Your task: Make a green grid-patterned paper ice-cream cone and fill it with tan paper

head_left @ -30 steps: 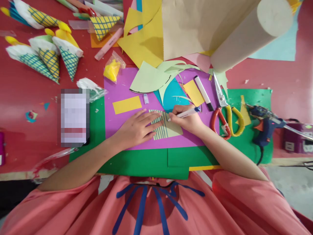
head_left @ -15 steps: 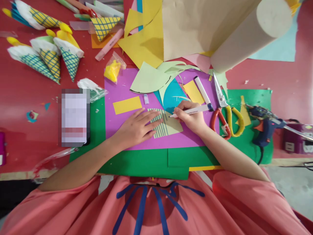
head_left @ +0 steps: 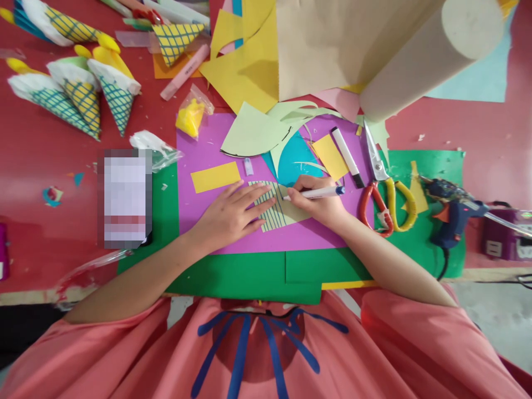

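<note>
A pale green paper piece (head_left: 294,214) with dark parallel lines lies on a purple sheet (head_left: 233,244). My left hand (head_left: 233,213) rests flat on the paper's left part, fingers spread. In my right hand (head_left: 322,202) a white marker (head_left: 318,193) with a blue end is gripped, its tip at the paper beside the drawn lines. Beyond my hands lie a blue paper piece (head_left: 295,160), a yellow strip (head_left: 216,177) and a yellow rectangle (head_left: 330,156). A marker with a black cap (head_left: 346,152) lies next to the rectangle.
Scissors (head_left: 378,166) and a glue gun (head_left: 451,216) lie to the right. A paper roll (head_left: 419,66) stretches across the back right. Several paper cones (head_left: 118,102) are at the far left, with a blurred-out phone (head_left: 127,199) nearer. Pale green offcuts (head_left: 257,130) lie behind my hands.
My right hand has shifted slightly left and the marker's rear end has swung lower and nearer to me. Another line stands on the paper near the tip. My left hand stays on the paper.
</note>
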Motion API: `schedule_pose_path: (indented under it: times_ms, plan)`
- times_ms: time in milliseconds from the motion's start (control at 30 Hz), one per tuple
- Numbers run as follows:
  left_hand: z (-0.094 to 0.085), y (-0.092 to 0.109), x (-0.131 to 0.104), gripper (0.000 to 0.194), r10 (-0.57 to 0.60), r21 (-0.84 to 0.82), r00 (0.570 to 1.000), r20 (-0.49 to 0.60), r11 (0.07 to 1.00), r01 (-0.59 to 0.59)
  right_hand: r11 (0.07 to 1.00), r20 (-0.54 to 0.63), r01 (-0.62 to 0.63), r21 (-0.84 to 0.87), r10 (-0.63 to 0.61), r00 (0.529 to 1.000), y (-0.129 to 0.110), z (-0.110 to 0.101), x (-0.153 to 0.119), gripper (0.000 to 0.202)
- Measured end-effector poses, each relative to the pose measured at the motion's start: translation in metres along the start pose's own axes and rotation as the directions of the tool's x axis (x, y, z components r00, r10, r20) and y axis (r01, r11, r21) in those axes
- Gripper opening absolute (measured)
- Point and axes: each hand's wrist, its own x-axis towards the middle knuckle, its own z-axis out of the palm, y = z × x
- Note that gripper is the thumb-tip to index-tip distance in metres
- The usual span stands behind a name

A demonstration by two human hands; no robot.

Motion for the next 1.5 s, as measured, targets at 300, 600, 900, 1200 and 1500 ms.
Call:
schedule_pose_path:
  times_ms: [300, 600, 900, 1200, 1500]
  plan:
    - [0.0001, 0.0004, 0.0005, 0.042, 0.013, 0.022, 1.000, -0.021, 1.000, -0.012, 0.997, 0.095, -0.045, -0.069, 0.052, 0.994, -0.0023, -0.0021, 0.0004, 0.031]
    - [0.0003, 0.0003, 0.0000, 0.045, -0.003, -0.008, 1.000, -0.003, 1.000, 0.003, 1.000, 0.155, 0.015, -0.021, -0.011, 0.988, 0.0000, -0.0022, -0.0012, 0.029]
    - [-0.0002, 0.0004, 0.0004, 0.045, -0.024, -0.038, 1.000, 0.014, 0.999, 0.024, 0.997, 0.229, 0.074, -0.020, -0.067, 0.971, -0.0014, -0.0050, -0.0001, 0.033]
    - [0.0011, -0.0012, 0.0005, 0.043, -0.055, -0.026, 0.998, -0.016, 0.998, 0.054, 0.986, 0.068, -0.060, 0.157, 0.050, 0.996, 0.0035, -0.0086, -0.0003, 0.034]
    - [0.0010, -0.0016, 0.0013, 0.043, -0.081, -0.036, 0.997, -0.018, 0.996, 0.080, 1.000, 0.098, 0.006, 0.027, -0.009, 0.995, 0.0038, -0.0033, -0.0002, 0.032]
